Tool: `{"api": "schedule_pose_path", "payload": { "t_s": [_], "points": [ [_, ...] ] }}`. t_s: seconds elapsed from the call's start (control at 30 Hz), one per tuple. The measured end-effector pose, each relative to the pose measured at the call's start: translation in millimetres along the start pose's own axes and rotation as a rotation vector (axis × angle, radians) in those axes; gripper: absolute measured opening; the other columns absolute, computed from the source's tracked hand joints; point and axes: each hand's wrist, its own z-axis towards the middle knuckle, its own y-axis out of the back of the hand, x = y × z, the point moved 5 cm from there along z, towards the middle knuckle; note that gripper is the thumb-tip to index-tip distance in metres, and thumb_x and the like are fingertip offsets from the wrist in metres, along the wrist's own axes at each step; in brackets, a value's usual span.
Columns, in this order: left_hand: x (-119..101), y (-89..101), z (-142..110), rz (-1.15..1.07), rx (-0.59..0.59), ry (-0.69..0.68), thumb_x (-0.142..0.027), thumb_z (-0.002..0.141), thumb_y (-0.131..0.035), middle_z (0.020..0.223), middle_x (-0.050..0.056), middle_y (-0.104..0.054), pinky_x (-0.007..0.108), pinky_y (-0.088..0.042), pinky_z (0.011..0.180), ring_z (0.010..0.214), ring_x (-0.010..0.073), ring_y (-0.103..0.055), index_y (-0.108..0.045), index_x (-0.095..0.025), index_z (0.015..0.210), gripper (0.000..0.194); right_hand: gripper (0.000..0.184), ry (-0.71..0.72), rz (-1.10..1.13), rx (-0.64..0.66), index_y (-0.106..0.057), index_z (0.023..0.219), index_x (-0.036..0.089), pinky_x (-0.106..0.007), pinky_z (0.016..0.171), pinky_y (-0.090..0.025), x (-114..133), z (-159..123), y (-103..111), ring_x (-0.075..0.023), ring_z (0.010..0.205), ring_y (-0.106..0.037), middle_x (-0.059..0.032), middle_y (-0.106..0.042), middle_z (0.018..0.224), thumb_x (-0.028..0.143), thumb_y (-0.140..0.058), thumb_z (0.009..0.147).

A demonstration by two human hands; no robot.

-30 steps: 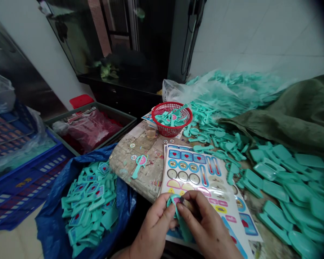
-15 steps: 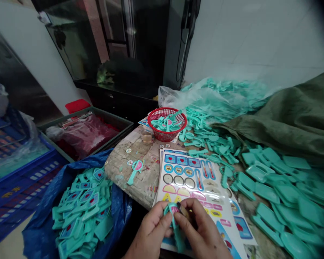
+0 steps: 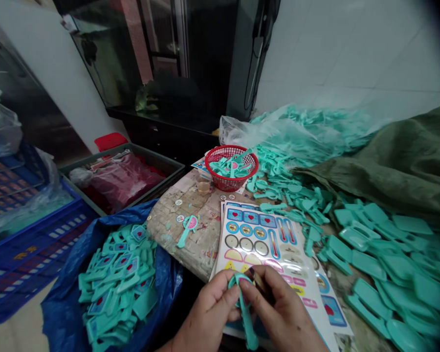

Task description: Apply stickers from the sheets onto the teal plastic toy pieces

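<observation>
We have the left hand (image 3: 214, 313) clamped on a teal plastic toy handle (image 3: 246, 313), loop up, stem hanging down, held low off the near edge of the tabletop (image 3: 174, 239). Right hand (image 3: 284, 313) grip is together too, pinching a small dark-tipped object (image 3: 258, 282) right by the loop; too small for us to tell what it is.

Both hands are just over the sticker sheets (image 3: 260, 239), printed with hearts, dials and thermometers. Left of the sheets lies a teal piece with a round pink face (image 3: 188, 227). Far end of the tabletop: a red plastic basket (image 3: 231, 168) of teal parts, a small glass (image 3: 204, 186) just beside it.

Left of the hands, a blue bag (image 3: 62, 318) holds teal stickered pieces (image 3: 117, 278). Right side: loose teal rectangular parts (image 3: 381, 278) spread out, next to an olive tarp (image 3: 370, 168). Behind them, a clear plastic bag (image 3: 297, 132) of teal parts.
</observation>
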Motion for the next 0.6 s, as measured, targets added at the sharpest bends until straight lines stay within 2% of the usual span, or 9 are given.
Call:
{"api": "schedule_pose_path", "payload": {
  "t_s": [0.2, 0.33, 0.6],
  "points": [
    [-8.7, 0.4, -6.6, 0.180, 0.034, 0.041, -0.029, 0.088, -0.051, 0.098, 0.006, -0.065, 0.026, -0.045, 0.075, 0.089, 0.0162, -0.060, -0.060, -0.020, 0.112, 0.028, 0.025, 0.011, -0.095, 0.100, -0.047, 0.074, 0.022, -0.025, 0.056, -0.037, -0.2, -4.2, 2.1, -0.0131, 0.063, -0.044, 0.0033, -0.047, 0.067, 0.044, -0.045, 0.086],
    [-9.9, -0.2, -8.8, 0.169, 0.062, 0.062, -0.027, 0.087, -0.051, 0.094, 0.005, -0.066, 0.027, -0.047, 0.074, 0.083, 0.0151, -0.062, -0.062, -0.018, 0.110, 0.026, 0.025, 0.006, -0.116, 0.148, -0.045, 0.073, 0.022, -0.025, 0.056, -0.035, -1.9, -5.4, 1.2, -0.0128, 0.063, -0.043, 0.0034, -0.046, 0.068, 0.042, -0.044, 0.087],
    [-16.7, 0.2, -12.6, 0.273, 0.089, 0.089, -0.028, 0.086, -0.053, 0.088, 0.002, -0.064, 0.025, -0.046, 0.075, 0.085, 0.0153, -0.060, -0.064, -0.017, 0.101, 0.023, 0.024, 0.001, -0.166, 0.166, -0.045, 0.072, 0.021, -0.025, 0.054, -0.035, -14.4, -7.9, -3.0, -0.0124, 0.060, -0.041, 0.0033, -0.045, 0.065, 0.040, -0.044, 0.086]
  ]
}}
